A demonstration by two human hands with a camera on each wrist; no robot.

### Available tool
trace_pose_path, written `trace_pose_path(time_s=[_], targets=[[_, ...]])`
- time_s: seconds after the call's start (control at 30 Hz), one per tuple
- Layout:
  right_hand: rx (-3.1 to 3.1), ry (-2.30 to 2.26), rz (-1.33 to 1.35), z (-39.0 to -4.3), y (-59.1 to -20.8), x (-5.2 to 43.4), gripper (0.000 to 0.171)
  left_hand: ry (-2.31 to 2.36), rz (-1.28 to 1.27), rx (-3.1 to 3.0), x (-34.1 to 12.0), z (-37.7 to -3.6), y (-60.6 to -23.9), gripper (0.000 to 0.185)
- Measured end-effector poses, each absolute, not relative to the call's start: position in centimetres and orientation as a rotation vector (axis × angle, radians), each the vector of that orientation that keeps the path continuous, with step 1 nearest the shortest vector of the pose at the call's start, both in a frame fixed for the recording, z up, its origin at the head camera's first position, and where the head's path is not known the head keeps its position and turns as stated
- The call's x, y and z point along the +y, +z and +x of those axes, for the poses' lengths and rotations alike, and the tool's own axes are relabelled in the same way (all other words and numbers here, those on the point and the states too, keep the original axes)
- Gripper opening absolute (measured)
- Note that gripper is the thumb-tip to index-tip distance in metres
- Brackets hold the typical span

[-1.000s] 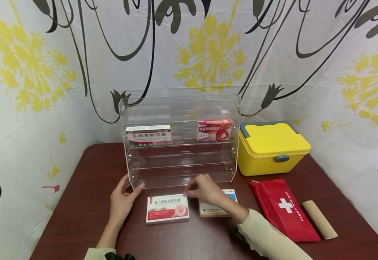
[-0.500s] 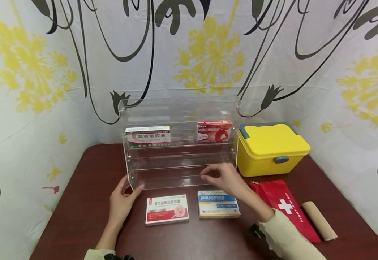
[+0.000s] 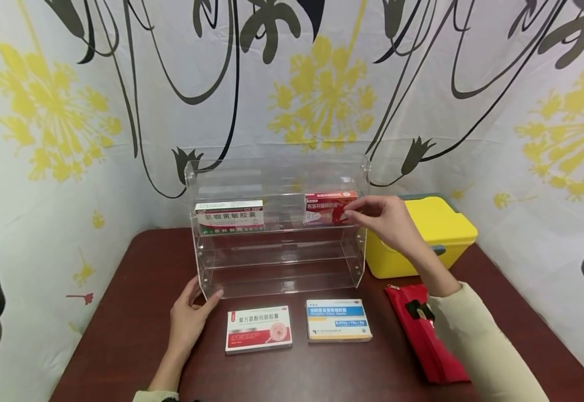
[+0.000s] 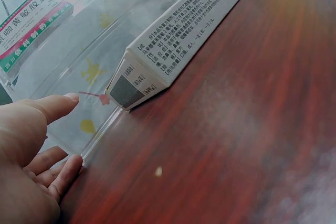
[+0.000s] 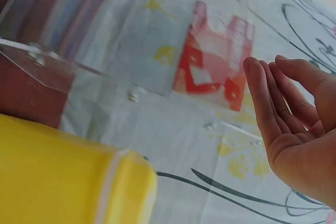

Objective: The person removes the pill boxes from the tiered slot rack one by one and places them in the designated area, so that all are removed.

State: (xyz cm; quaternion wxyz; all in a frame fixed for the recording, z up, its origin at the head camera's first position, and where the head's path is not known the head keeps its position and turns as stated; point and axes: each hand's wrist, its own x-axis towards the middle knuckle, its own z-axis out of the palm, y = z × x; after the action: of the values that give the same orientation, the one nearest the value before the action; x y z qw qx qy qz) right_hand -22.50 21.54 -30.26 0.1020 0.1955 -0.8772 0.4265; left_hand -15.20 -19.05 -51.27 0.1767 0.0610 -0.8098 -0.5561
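A clear acrylic tiered rack (image 3: 277, 285) stands on the table. On one tier sit a white, green and maroon medicine box (image 3: 230, 216) at left and a red medicine box (image 3: 322, 209) at right. My right hand (image 3: 384, 220) is raised at the red box's right end. Its bent fingers and thumb stand apart with nothing between them in the right wrist view. At the rack's lower left corner rests my left hand (image 3: 188, 312), thumb extended, fingertips at the panel edge. In front of the rack lie a red-and-white medicine box (image 3: 258, 329) and a blue-and-white medicine box (image 3: 338, 321).
A yellow lidded box (image 3: 443, 220) stands right of the rack, partly behind my right hand. A red zip pouch (image 3: 438, 352) lies at the right, partly covered by my sleeve. Patterned fabric (image 3: 292, 100) hangs close behind the rack.
My right hand has moved up and right, from near the boxes on the table to the red box on the rack. My left hand stays at the rack's corner.
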Motion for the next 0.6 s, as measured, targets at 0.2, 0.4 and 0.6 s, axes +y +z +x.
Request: trace_pose_path(time_s=[0.2,0.4,0.6], targets=[[-2.589,1.171,0.526,-23.6,-28.9,21.6,0.021,-1.574,0.187,-2.296,-19.0,-15.1,-51.4,0.070],[-2.599,0.871,0.548,-24.2,-28.7,21.0,0.020,-1.566,0.188,-2.303,-19.0,-15.0,-51.3,0.071],[-2.592,0.561,0.598,-24.2,-28.6,20.3,0.020,-1.575,0.184,-2.293,-19.0,-15.1,-51.3,0.070]])
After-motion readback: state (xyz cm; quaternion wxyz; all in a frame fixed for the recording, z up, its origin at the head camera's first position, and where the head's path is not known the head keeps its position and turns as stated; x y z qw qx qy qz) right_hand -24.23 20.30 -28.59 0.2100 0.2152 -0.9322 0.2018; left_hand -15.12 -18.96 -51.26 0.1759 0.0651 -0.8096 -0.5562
